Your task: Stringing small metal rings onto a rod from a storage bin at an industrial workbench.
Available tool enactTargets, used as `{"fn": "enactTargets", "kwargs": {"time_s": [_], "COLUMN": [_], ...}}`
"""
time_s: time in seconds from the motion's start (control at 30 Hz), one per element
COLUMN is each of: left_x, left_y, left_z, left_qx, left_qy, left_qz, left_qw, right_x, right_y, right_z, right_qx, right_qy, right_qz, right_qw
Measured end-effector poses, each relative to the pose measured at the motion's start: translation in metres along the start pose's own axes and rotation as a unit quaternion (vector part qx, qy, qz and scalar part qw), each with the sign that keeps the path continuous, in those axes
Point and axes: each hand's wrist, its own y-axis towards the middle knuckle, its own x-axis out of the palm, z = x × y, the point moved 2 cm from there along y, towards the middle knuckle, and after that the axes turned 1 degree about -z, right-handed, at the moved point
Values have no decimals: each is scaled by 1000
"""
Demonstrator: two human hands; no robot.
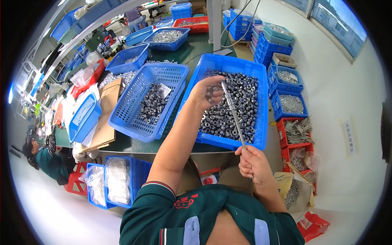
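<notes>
A long thin metal rod point(237, 122) slants over a blue bin point(262, 118) of dark metal nuts point(247, 96). Its upper part looks thicker, as if short metal sleeves or nuts sit on it. My right hand point(252, 163) is closed around the rod's lower end, near the bin's front edge. Above the nuts, my left hand point(205, 94) is curled, with several dark nuts point(214, 93) in its palm and fingertips at the rod's upper tip. Whether those fingertips grip the tip I cannot tell.
Left of the bin stands a blue perforated basket point(116, 118) with nuts and a paper slip. Flattened cardboard point(107, 118) lies beside it. Stacked blue crates point(281, 104) and red bins point(281, 130) line the right wall. A person point(47, 161) sits at far left.
</notes>
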Motion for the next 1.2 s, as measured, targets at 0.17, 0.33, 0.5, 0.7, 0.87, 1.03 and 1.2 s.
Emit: {"fn": "enactTargets", "kwargs": {"time_s": [0.17, 0.33, 0.5, 0.7, 0.87, 1.03, 1.2], "left_x": [5, -5, 3, -5, 0, -4, 15], "left_y": [-3, -3, -3, -3, -5, -4, -7], "left_z": [-1, 2, 4, 8, 9, 12, -8], "left_qx": [5, 13, 24, 17, 34, 30, -38], "left_qy": [45, 59, 54, 74, 52, 124, 192], "left_qz": [9, -45, -122, -114, -117, -106, -67], "left_qw": [999, 997, 991, 991, 991, 986, 978], "right_x": [-7, -6, -8, 3, -7, 6, 4], "right_y": [-4, -6, -3, 1, -1, 2, 10], "right_z": [-5, -5, 2, 4, 0, 6, -2], "right_qx": [13, 10, 47, -5, 59, -1, -19], "right_qy": [-9, -46, 174, -81, 172, -51, -20], "right_qz": [-4, 0, -136, 15, -147, 11, 20], "right_qw": [1000, 999, 974, 997, 972, 999, 999]}}
